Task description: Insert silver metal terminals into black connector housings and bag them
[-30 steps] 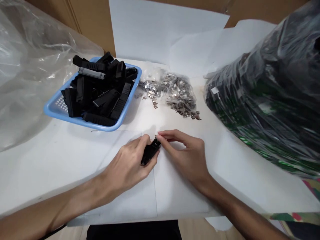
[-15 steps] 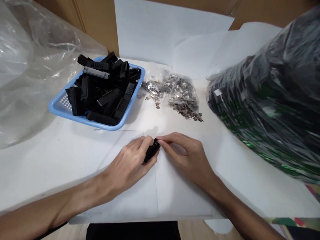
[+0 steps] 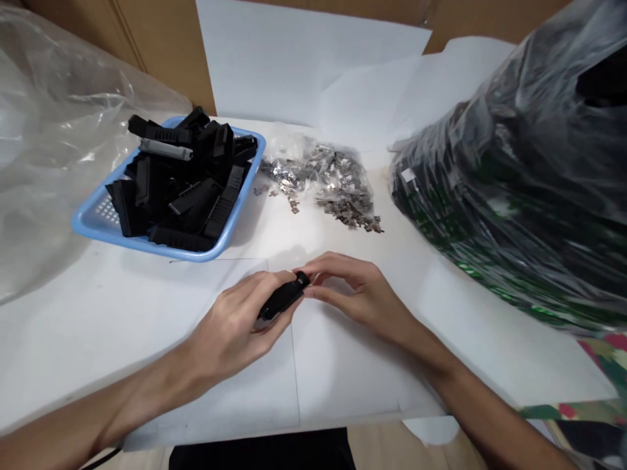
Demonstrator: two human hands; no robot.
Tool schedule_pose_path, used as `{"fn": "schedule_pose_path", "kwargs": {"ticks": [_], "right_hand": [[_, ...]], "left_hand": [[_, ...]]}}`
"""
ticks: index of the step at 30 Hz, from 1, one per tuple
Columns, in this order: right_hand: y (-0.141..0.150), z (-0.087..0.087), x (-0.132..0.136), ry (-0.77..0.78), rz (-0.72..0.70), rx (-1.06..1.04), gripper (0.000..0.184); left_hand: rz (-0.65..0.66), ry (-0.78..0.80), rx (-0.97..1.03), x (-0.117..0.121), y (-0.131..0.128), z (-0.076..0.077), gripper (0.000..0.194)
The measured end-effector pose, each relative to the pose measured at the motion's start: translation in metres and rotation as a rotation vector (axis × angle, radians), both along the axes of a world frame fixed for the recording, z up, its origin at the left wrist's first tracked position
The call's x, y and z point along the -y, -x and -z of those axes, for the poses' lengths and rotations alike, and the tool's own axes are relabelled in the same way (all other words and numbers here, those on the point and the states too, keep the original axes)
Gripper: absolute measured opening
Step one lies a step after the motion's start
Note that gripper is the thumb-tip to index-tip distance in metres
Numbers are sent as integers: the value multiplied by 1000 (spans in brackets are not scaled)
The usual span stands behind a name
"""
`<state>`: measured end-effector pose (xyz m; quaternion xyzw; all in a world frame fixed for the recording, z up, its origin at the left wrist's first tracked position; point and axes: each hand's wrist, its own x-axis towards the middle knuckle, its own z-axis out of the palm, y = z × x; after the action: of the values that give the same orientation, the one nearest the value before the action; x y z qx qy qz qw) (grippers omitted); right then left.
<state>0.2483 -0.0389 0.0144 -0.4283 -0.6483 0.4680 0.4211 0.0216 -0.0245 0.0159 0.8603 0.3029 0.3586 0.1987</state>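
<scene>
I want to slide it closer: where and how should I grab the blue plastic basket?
Probably by its blue rim at the near right corner, coming from the front right: it stands out there beside bare white tabletop, while piled black plastic parts fill most of the inside and clear plastic sheeting crowds the left.
</scene>
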Motion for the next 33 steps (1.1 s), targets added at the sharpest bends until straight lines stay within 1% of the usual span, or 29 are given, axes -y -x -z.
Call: {"fn": "schedule_pose_path", "kwargs": {"ticks": [3, 8, 13, 16, 21, 26, 33], "right_hand": [[0, 0, 0, -24, 17, 2, 19], [1, -2, -2, -24, 1, -3, 19], [2, -3, -1, -15, -1, 20, 17], [2, -4, 0, -5, -9, 46, 16], [2, -5, 1, 4, 0, 40, 16], [2, -5, 1, -22, -27, 42, 16], [1, -3, 3, -2, 3, 59, 17]], "left_hand": [[42, -7, 22, -1, 0, -1, 41], [59, -55, 21, 0, 1, 1, 42], [61, -18, 6, 1, 2, -1, 44], [70, -12, -17, 1, 2, -1, 42], [66, -45, -1, 2, 4, -2, 38], [84, 16, 0, 2, 3, -3, 37], [94, 4, -13, 1, 3, -3, 34]]}}
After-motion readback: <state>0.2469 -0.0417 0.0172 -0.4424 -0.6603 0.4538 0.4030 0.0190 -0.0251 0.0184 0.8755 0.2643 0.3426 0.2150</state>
